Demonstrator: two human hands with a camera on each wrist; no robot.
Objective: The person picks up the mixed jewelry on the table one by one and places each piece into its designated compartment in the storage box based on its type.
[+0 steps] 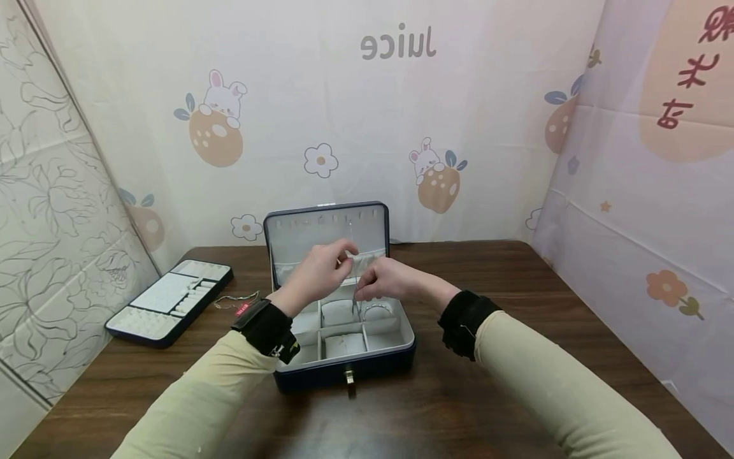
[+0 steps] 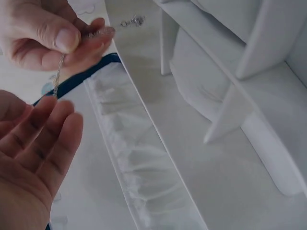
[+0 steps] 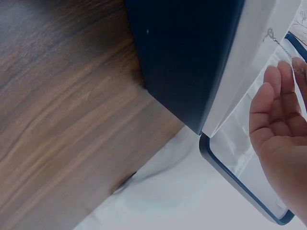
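Observation:
A thin silver chain (image 2: 60, 72) stretches between my two hands over the jewelry box (image 1: 373, 366). My left hand (image 1: 323, 271) pinches its upper part near the raised lid (image 1: 298, 239). My right hand (image 1: 387, 279) grips the chain lower down, between thumb and fingers. In the left wrist view the left hand (image 2: 38, 148) has its other fingers loosely spread. From the right hand's fingertips a short end with a small clasp (image 3: 270, 33) hangs free in the right wrist view. The box is dark blue outside and pale inside, with a silver bangle (image 1: 377, 308) in one compartment.
Pale cushions (image 1: 344, 345) fill some of the box's compartments. A row of small hooks (image 1: 321, 220) lines the lid's top. Left of the box lie a shallow jewelry tray (image 1: 149, 322) and a chain with a red tag (image 1: 243, 309) on the brown wooden table (image 1: 459, 408).

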